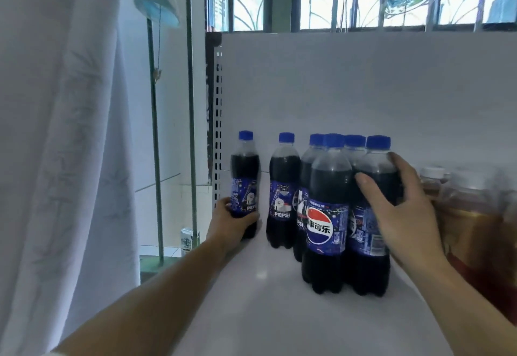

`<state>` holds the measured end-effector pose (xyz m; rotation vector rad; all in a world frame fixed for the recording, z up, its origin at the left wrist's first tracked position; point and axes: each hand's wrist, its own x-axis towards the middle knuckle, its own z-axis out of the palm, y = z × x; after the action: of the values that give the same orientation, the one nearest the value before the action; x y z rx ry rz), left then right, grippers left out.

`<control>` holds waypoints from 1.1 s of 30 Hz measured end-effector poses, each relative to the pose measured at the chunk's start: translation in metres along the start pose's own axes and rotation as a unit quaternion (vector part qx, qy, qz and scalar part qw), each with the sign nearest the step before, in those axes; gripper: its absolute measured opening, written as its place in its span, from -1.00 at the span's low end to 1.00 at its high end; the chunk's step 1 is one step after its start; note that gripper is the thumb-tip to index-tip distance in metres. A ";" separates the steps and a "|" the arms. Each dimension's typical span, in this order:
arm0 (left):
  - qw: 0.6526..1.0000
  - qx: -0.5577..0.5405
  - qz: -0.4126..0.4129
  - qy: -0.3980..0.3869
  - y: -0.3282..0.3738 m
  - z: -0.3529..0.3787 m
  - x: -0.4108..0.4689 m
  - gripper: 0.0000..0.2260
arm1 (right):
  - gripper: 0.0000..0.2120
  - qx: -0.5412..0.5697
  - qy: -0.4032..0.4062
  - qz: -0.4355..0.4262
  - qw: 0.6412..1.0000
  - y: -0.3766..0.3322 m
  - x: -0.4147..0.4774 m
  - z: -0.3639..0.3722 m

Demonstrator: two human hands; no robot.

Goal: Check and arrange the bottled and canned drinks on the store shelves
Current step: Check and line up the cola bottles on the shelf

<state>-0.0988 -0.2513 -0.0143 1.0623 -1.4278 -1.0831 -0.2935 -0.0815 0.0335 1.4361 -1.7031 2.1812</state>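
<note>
Several Pepsi bottles with blue caps stand on the white shelf (251,313). My left hand (229,224) grips the lower part of the leftmost Pepsi bottle (244,171) at the shelf's left end. A second bottle (282,187) stands alone just right of it. Further right, a tight cluster of bottles stands closer to me, with a front bottle (327,215) showing the round logo. My right hand (397,215) wraps around the rightmost bottle of the cluster (377,165), thumb on its front and fingers behind.
Amber tea bottles (470,215) with white caps crowd the shelf's right end, touching my right wrist. The white back panel (363,89) rises behind the bottles. A perforated upright (218,120) marks the shelf's left edge. A white curtain (56,131) hangs at left.
</note>
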 end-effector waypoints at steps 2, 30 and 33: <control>0.997 0.080 -0.002 -0.006 -0.001 -0.004 0.001 -0.46 | -0.37 -0.010 -0.004 -0.008 1.000 -0.001 -0.001 0.000; 0.969 -0.143 -0.004 -0.200 0.026 -0.081 -0.168 -0.61 | -0.49 0.262 -0.395 0.131 0.871 -0.069 -0.050 0.102; 0.969 -0.170 -0.020 -0.181 0.018 -0.082 -0.169 -0.55 | -0.54 0.298 -0.327 0.138 0.886 -0.065 -0.056 0.101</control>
<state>-0.0008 -0.0900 -0.0238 0.6714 -1.4339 -1.5459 -0.1638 -0.1065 0.0437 2.4502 -1.4855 2.7469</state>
